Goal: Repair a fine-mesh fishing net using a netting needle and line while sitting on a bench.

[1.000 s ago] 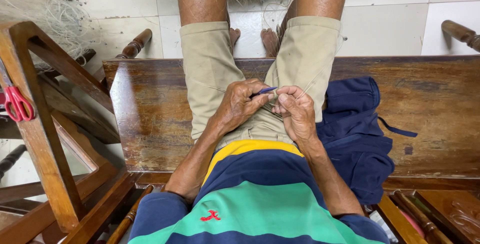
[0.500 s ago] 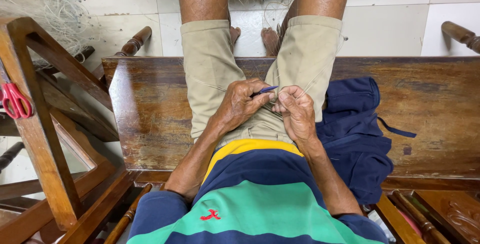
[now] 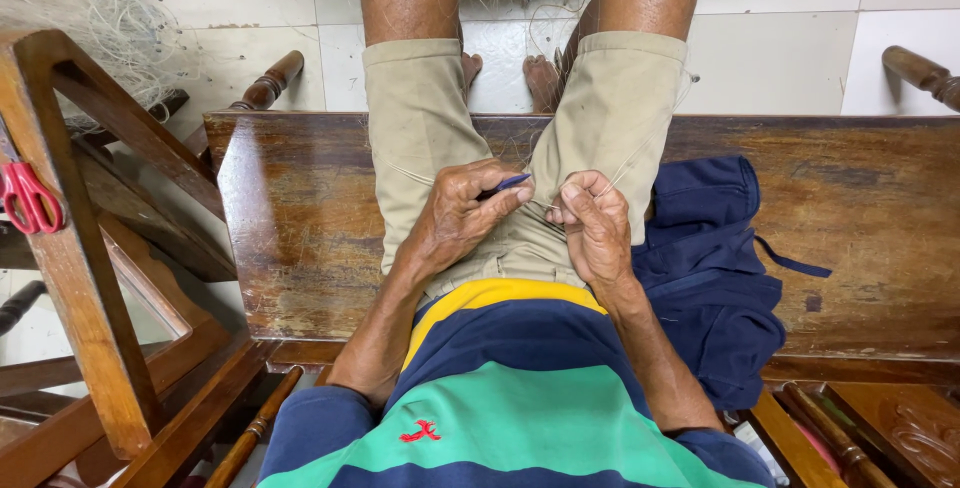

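Blue needle [image 3: 507, 185] | left hand [image 3: 462, 216] pinching | right hand [image 3: 594, 223] curled, gripping thread [image 3: 640, 153]

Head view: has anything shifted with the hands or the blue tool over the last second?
Hardly anything. The left hand still pinches the small blue tool, its tip pointing toward the right hand, which still pinches the thin pale thread. Both hands stay together over the lap; any motion is slight finger work. The dark blue cloth, wooden bench and red scissors are unmoved.
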